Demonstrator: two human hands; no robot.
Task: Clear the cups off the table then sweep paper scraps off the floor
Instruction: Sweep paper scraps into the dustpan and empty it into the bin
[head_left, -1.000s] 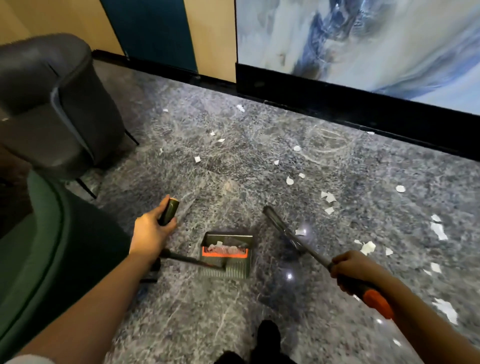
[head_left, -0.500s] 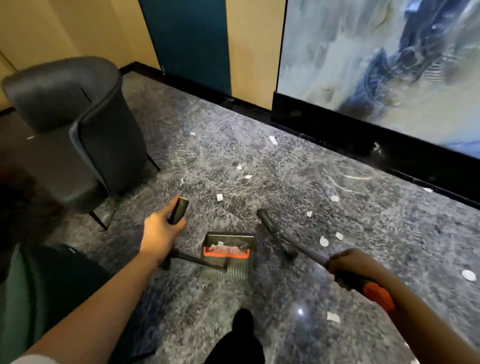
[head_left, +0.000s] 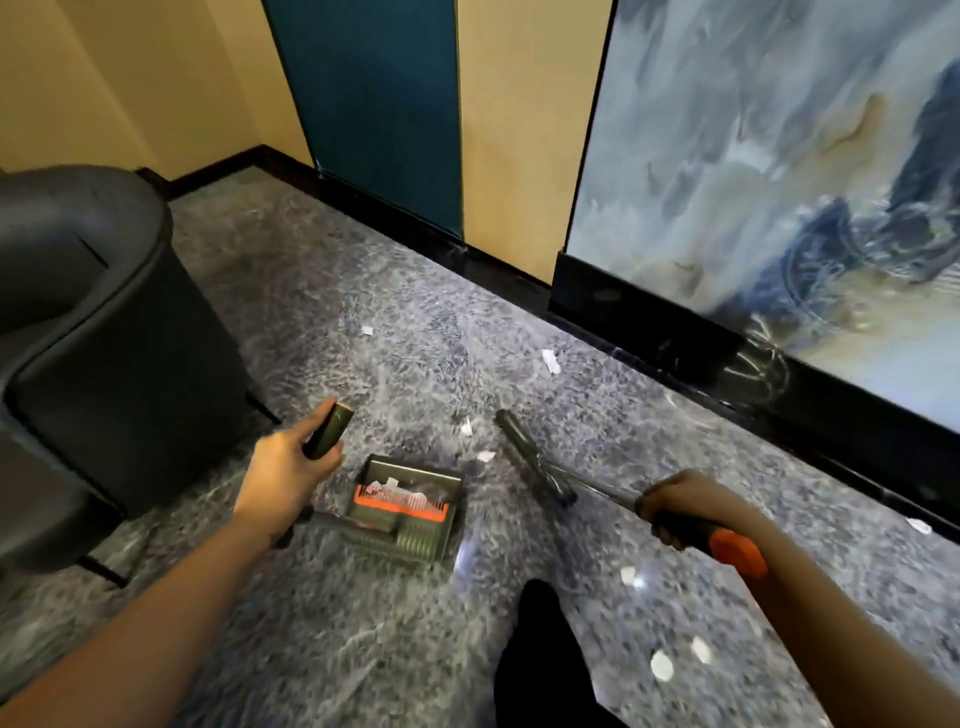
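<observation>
My left hand (head_left: 283, 478) grips the dark upright handle (head_left: 328, 432) of a grey dustpan (head_left: 410, 512) with an orange comb strip, which holds a few white scraps. My right hand (head_left: 680, 506) grips the black and orange handle (head_left: 727, 548) of a broom; its dark head (head_left: 535, 460) points away, just right of the dustpan. White paper scraps (head_left: 550, 361) lie scattered on the grey speckled floor, some near the broom head (head_left: 485, 456) and some beside my leg (head_left: 662, 665).
A dark grey armchair (head_left: 104, 332) stands at the left, close to my left arm. A wall with a black skirting board (head_left: 675, 343) runs diagonally along the back and right. My dark trouser leg (head_left: 540, 654) is at the bottom centre.
The view has swung left and up toward the corner wall and armchair. Both hands keep their grips; dustpan and broom stay in front of me while the scraps drift right and down.
</observation>
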